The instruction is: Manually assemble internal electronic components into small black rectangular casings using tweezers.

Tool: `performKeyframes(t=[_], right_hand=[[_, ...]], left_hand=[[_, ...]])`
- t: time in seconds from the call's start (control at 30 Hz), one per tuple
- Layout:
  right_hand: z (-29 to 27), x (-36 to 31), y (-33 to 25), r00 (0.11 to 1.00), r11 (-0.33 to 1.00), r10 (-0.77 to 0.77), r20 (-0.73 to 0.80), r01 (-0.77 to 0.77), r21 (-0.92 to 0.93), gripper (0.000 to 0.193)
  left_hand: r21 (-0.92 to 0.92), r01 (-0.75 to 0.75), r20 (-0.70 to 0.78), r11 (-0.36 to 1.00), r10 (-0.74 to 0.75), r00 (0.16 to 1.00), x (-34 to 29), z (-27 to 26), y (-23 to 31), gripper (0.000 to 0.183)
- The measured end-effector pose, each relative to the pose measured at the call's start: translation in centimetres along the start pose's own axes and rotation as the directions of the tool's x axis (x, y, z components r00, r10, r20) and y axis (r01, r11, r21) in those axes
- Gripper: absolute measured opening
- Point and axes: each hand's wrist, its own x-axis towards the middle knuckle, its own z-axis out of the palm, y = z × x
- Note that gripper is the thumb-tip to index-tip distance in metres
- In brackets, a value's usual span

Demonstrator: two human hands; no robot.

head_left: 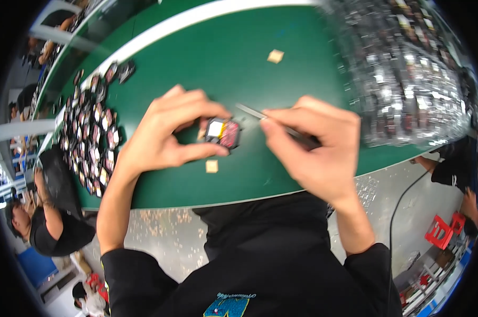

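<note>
ok so we've got two loose tan squares (pixel 275 56) on the green table (pixel 197 58), one handheld gadget (pixel 227 134) plus one thin tool (pixel 250 111) above it, two red stools (pixel 438 232) beyond.

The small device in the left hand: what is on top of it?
The device shows white, yellow and reddish areas within dark edges. Its underside is covered and cannot be seen.

- I find a green tabletop (pixel 212 58) before me, a white strip (pixel 212 11) along its far side.
- Left: I count a heap of small dark units (pixel 95 132) as one lot.
- Right: clear plastic trays (pixel 413 92), blurred.
- Nearer me, a beige square (pixel 211 166); farther, a second square (pixel 275 56).
</note>
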Motion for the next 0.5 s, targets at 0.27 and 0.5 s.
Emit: performKeyframes(t=[0.27,0.5], right_hand=[[1.1,-0.9,0.9,0.994,0.985,-0.036,-0.101,0.052,0.167,0.011],[0.3,-0.8,0.6,1.000,0.989,-0.008,-0.023,0.012,0.145,0.014]], left_hand=[[-0.387,0.099,-0.152,0.917,-0.169,0.974,3.2,-1.9,1.5,0.054],[-0.173,-0.436,-0.115,0.883,0.422,0.899,23.8,-0.5,11.6,0.048]])
